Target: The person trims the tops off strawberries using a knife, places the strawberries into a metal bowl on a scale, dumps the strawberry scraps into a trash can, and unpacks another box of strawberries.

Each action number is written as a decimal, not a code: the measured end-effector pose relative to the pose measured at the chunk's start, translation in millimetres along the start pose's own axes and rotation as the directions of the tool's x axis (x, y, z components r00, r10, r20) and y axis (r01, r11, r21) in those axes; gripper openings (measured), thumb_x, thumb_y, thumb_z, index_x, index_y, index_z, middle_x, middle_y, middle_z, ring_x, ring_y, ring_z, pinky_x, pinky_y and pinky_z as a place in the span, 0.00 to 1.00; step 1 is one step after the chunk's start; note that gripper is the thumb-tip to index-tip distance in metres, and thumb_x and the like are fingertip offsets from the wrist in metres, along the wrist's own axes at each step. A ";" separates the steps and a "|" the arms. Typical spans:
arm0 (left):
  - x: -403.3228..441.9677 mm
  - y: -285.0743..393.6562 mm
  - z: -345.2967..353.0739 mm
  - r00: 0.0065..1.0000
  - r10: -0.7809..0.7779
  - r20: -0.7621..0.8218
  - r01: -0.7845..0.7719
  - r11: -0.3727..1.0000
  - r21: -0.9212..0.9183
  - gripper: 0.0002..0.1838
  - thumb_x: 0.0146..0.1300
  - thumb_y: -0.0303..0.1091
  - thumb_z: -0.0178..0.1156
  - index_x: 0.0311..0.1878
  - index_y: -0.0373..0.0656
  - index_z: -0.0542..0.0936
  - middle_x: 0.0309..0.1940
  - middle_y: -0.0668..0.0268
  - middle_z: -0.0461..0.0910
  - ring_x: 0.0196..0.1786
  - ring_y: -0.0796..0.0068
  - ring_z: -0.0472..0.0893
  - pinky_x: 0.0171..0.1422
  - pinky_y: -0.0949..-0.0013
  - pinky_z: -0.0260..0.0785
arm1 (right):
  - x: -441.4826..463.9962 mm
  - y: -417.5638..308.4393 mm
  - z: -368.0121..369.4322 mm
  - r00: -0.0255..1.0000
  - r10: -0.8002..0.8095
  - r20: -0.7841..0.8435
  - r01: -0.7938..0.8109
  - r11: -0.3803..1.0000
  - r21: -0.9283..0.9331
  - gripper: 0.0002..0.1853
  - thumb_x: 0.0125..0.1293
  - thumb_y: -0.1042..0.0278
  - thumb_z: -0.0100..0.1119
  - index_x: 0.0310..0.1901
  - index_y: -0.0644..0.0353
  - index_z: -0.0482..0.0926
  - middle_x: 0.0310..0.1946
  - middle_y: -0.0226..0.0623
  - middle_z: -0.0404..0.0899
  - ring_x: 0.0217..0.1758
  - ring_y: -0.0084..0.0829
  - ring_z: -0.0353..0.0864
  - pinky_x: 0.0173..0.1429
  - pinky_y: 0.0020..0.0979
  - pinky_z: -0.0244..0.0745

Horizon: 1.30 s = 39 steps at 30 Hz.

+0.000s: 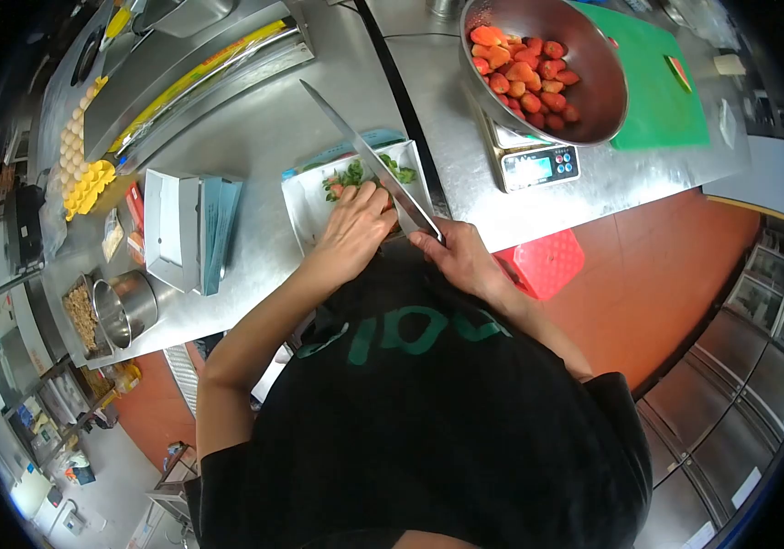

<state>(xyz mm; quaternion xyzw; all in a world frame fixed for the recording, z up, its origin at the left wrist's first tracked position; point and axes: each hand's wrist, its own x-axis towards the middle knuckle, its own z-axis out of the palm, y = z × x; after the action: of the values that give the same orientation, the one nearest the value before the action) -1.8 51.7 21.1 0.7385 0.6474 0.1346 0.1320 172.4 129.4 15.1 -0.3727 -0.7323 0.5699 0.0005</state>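
My right hand (460, 256) is wrapped round the handle of a long kitchen knife (369, 156), whose blade points up and to the left over a white cardboard box (298, 209). My left hand (355, 224) reaches into that box with its fingers curled down, close beside the blade. What its fingertips hold is hidden, though a bit of red shows by them. Green strawberry leaves (348, 176) lie in the box just beyond the fingers. A large metal bowl (598, 101) of cut strawberries (524, 78) rests on a digital scale (538, 167) at the upper right.
A green cutting board (657, 110) with a strawberry piece lies right of the bowl. Open blue-and-white boxes (172, 229), metal containers (126, 306), eggs (71, 146) and a film dispenser (204, 82) stand to the left. A red stool (547, 263) is below the counter edge.
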 end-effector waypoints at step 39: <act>-57.2 13.6 17.3 0.718 -0.679 0.154 0.107 -0.111 -0.988 0.15 0.56 0.17 0.56 0.48 0.36 0.74 0.42 0.66 0.76 0.41 0.78 0.76 0.47 0.76 0.70 | -17.6 -16.0 14.3 0.848 -0.530 0.019 0.468 0.731 -0.496 0.13 0.57 0.63 0.62 0.33 0.63 0.71 0.26 0.42 0.74 0.23 0.42 0.77 0.24 0.38 0.73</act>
<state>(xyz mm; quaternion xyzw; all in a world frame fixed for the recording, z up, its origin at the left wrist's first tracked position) 10.0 -7.0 8.5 0.1481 0.5755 0.6384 0.4891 170.3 106.6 30.9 -0.1844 -0.9220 0.3234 0.1060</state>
